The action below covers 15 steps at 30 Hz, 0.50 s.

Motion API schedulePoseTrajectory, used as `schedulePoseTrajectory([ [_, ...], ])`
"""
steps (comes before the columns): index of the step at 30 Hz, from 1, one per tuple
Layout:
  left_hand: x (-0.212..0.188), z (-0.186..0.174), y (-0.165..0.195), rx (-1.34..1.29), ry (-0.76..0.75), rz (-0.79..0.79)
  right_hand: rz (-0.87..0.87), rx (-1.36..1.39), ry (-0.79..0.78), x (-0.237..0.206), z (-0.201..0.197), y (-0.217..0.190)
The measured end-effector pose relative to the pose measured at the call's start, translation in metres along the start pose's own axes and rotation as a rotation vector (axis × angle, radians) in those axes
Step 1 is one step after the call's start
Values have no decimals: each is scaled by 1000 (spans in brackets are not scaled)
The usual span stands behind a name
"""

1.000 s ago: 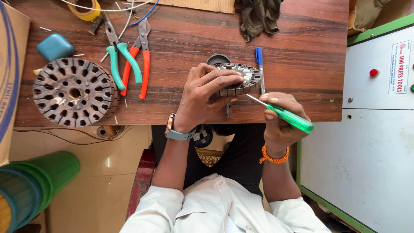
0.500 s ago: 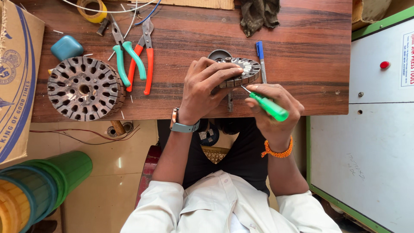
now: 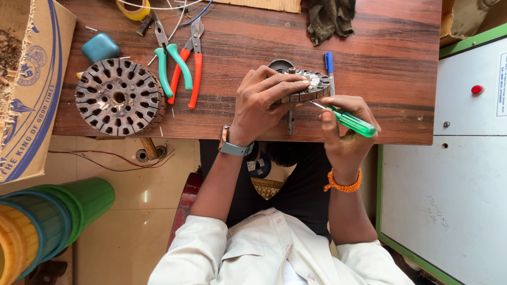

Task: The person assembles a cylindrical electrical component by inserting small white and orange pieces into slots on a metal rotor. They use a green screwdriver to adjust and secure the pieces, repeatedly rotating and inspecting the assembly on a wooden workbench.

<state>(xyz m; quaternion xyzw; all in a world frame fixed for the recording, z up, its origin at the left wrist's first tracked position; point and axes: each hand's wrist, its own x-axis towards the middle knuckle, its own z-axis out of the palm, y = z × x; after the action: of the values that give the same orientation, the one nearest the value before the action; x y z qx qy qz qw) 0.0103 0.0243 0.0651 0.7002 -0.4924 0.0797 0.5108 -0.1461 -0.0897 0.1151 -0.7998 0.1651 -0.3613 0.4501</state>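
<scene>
Left hand (image 3: pixel 264 103) grip covers stator core (image 3: pixel 306 87); right hand (image 3: pixel 343 129) grip holds screwdriver (image 3: pixel 351 121).

light: bright, even daylight | shadows: soft, short, under the brown wooden table (image 3: pixel 369 47) edge | glare: small sheen on the pale tiled floor (image 3: pixel 145 196), lower left | focus: sharp centre | edges: slight wide-angle stretch

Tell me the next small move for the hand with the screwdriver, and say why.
Probably ease the screwdriver tip a little further into the rim of the slotted metal core. The right hand holds the green handle with the blade pointing at the core's near edge, while the left hand presses down on the core and steadies it on the wooden table. Whether the tip already touches is unclear.
</scene>
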Motion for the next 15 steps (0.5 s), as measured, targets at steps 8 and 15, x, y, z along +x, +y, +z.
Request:
schedulePoseTrajectory([
  [8, 1, -1, 2, -31, 12, -16, -64, 106, 20, -7, 7, 18],
  [15, 1, -2, 0, -71, 9, -22, -25, 169, 6, -14, -1, 27],
])
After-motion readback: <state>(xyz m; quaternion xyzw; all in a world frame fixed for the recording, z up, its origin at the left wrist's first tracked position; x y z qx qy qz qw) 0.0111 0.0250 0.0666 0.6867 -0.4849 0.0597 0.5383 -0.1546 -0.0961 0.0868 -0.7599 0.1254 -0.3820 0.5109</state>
